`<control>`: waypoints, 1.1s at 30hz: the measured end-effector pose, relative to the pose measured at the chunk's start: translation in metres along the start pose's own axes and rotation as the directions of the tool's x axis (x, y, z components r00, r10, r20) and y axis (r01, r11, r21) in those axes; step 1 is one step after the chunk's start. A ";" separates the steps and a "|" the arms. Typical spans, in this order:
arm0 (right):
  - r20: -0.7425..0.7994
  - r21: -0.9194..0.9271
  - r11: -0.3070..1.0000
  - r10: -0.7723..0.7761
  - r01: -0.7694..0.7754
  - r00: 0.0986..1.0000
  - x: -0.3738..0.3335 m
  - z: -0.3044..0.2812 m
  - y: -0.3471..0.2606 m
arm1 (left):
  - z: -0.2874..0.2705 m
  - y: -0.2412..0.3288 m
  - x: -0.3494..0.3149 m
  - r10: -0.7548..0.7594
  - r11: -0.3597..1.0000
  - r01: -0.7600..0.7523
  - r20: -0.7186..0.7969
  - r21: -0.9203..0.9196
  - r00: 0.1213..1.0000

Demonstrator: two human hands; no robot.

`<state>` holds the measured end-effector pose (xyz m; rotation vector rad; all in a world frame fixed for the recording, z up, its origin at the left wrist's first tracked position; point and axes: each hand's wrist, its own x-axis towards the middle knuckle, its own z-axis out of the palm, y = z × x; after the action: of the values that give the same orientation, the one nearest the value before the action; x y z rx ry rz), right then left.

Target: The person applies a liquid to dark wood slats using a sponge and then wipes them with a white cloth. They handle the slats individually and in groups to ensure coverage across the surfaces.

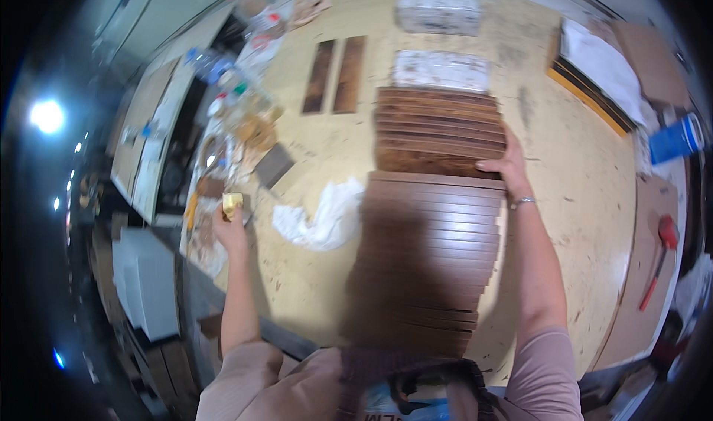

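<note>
Two dark strips [347, 76] lie apart on the desk [572, 220], far left; I judge work partway, the far row [438, 128] and near row [427, 232] outstanding. My left hand [229, 228] holds a yellow pad [232, 200]; my right hand [514, 170], fingers spread wide, touches the far row's right end.

A white lamp [47, 116] glares far left; shadow darkens the planks [423, 254].
</note>
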<state>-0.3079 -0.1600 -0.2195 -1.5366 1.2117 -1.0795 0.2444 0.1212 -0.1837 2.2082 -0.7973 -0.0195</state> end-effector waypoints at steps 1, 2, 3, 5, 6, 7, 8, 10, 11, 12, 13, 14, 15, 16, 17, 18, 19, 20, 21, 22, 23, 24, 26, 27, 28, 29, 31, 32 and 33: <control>0.072 0.109 0.994 0.000 -0.008 0.997 0.001 0.000 -0.014 | 0.012 0.034 -0.007 0.063 0.995 -0.057 0.068 -0.087 0.996; 0.030 0.051 0.998 -0.042 0.041 0.999 0.003 -0.006 -0.001 | 0.024 0.075 -0.015 0.139 0.977 -0.114 0.136 -0.179 0.981; 0.005 0.025 0.999 -0.032 0.032 0.999 0.001 -0.008 0.002 | 0.042 0.123 -0.024 0.264 0.962 -0.242 0.198 -0.126 0.944; -0.039 -0.020 0.999 -0.027 0.026 0.999 -0.001 -0.008 0.001 | 0.079 0.197 -0.038 0.507 0.862 -0.472 0.311 -0.186 0.804; -0.046 -0.063 0.998 -0.027 0.024 0.999 -0.001 -0.009 0.004 | 0.098 0.231 -0.044 0.590 0.808 -0.530 0.347 -0.258 0.729; -0.051 -0.106 0.994 -0.028 0.023 0.998 0.000 -0.009 0.010 | 0.120 0.260 -0.053 0.678 0.735 -0.590 0.357 -0.334 0.643; -0.049 -0.145 0.989 -0.029 0.022 0.998 0.002 -0.008 0.012 | 0.137 0.288 -0.063 0.748 0.664 -0.645 0.369 -0.378 0.552; -0.049 -0.221 0.975 -0.038 0.026 0.998 0.000 -0.008 0.004 | 0.168 0.333 -0.082 0.823 0.557 -0.703 0.405 -0.443 0.397; -0.038 -0.252 0.967 -0.042 0.031 0.998 -0.001 -0.005 -0.001 | 0.184 0.347 -0.088 0.873 0.464 -0.760 0.379 -0.455 0.307; -0.031 -0.238 0.971 -0.043 0.035 0.999 -0.002 -0.004 -0.006 | 0.199 0.361 -0.096 0.890 0.421 -0.777 0.378 -0.468 0.254; -0.042 -0.238 0.970 -0.055 0.044 0.998 -0.002 -0.005 -0.006 | 0.210 0.376 -0.106 0.889 0.400 -0.794 0.404 -0.457 0.215; -0.054 -0.236 0.970 -0.068 0.054 0.996 -0.003 -0.007 -0.006 | 0.223 0.387 -0.114 0.909 0.351 -0.798 0.382 -0.490 0.165; -0.061 -0.232 0.971 -0.081 0.064 0.995 -0.003 -0.007 -0.008 | 0.233 0.395 -0.119 0.925 0.304 -0.799 0.361 -0.519 0.117; -0.069 -0.225 0.970 -0.112 0.094 0.991 -0.003 -0.007 -0.011 | 0.241 0.401 -0.123 0.927 0.275 -0.811 0.365 -0.516 0.083; -0.061 -0.217 0.973 -0.094 0.079 0.994 -0.003 -0.009 -0.012 | 0.251 0.405 -0.126 0.928 0.247 -0.820 0.369 -0.517 0.047; -0.052 -0.208 0.976 -0.077 0.064 0.996 -0.003 -0.010 -0.013 | 0.258 0.409 -0.128 0.928 0.219 -0.828 0.372 -0.517 0.013; -0.042 -0.199 0.979 -0.060 0.051 0.997 -0.003 -0.010 -0.014 | 0.263 0.412 -0.127 0.924 0.232 -0.843 0.382 -0.486 0.034; -0.049 -0.192 0.979 -0.076 0.065 0.996 -0.003 -0.011 -0.014 | 0.268 0.416 -0.126 0.919 0.246 -0.855 0.390 -0.457 0.055; -0.043 -0.208 0.977 -0.064 0.053 0.997 -0.003 -0.012 -0.014 | 0.271 0.418 -0.126 0.914 0.260 -0.866 0.398 -0.427 0.078; -0.036 -0.222 0.974 -0.052 0.043 0.998 -0.003 -0.013 -0.015 | 0.272 0.419 -0.126 0.920 0.268 -0.860 0.380 -0.435 0.095; -0.030 -0.236 0.971 -0.040 0.031 0.999 -0.003 -0.013 -0.016 | 0.271 0.420 -0.128 0.920 0.240 -0.869 0.388 -0.432 0.061; -0.048 -0.211 0.976 -0.067 0.056 0.997 -0.004 -0.013 -0.016 | 0.268 0.421 -0.131 0.918 0.212 -0.878 0.396 -0.429 0.028; -0.075 -0.237 0.968 -0.099 0.079 0.992 -0.001 -0.013 -0.010 | 0.269 0.420 -0.132 0.919 0.226 -0.886 0.391 -0.405 0.056; -0.086 -0.250 0.964 -0.117 0.093 0.989 -0.001 -0.011 -0.008 | 0.272 0.420 -0.131 0.919 0.268 -0.884 0.377 -0.383 0.115; -0.089 -0.256 0.960 -0.140 0.113 0.986 -0.002 -0.010 -0.005 | 0.273 0.418 -0.130 0.916 0.311 -0.879 0.361 -0.362 0.175; -0.075 -0.251 0.964 -0.108 0.087 0.991 -0.002 -0.011 -0.010 | 0.271 0.419 -0.131 0.916 0.281 -0.883 0.379 -0.375 0.131; -0.043 -0.241 0.970 -0.045 0.034 0.998 -0.004 -0.015 -0.019 | 0.262 0.419 -0.133 0.910 0.225 -0.888 0.411 -0.400 0.045; -0.053 -0.238 0.970 -0.072 0.057 0.996 -0.004 -0.014 -0.019 | 0.262 0.416 -0.131 0.909 0.276 -0.885 0.400 -0.374 0.114; -0.062 -0.235 0.969 -0.099 0.082 0.993 -0.003 -0.013 -0.017 | 0.264 0.412 -0.127 0.904 0.328 -0.879 0.387 -0.348 0.184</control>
<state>-0.3172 -0.1560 -0.2004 -1.7577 1.3688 -1.0919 -0.1460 -0.1930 -0.1199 1.3005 -2.3218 -0.0623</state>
